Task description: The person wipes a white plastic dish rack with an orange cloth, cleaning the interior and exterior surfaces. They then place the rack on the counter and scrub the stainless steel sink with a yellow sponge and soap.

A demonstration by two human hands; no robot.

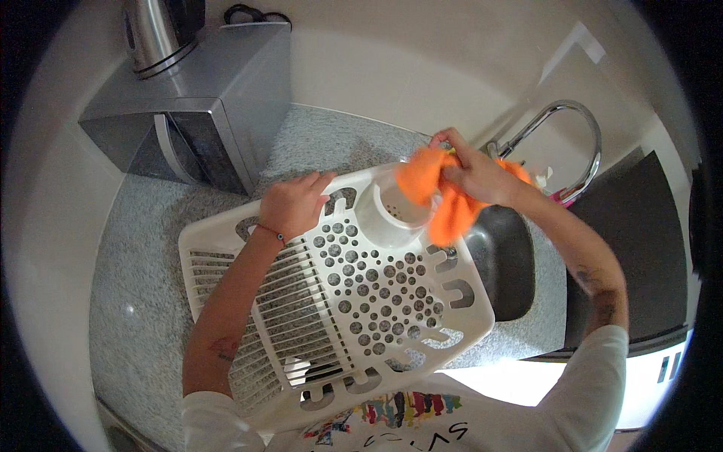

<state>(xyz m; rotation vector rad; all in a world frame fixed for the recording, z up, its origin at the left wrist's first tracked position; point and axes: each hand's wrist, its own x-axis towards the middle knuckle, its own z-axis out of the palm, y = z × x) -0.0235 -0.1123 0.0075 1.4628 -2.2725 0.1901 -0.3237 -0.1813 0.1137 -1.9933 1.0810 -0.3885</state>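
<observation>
A white plastic dish rack [339, 282], slatted on its left side and pierced with round holes on its right, is tilted over the counter toward my body. My left hand [295, 205] grips its far rim, thumb and fingers bent over the edge. An orange cloth [452, 218] hangs bunched from my right hand [482, 175], by the rack's far right corner. Just left of the cloth stands a white cutlery cup [390, 215], with small holes in its bottom, at the rack's far side. The cloth covers part of the cup's rim.
A grey microwave [188, 113] stands at the far left with a steel kettle [157, 38] on top. Right of the rack are a dark sink [504, 260], a curved chrome faucet [595, 143] and a black cooktop [640, 248]. The speckled grey counter [143, 301] extends left.
</observation>
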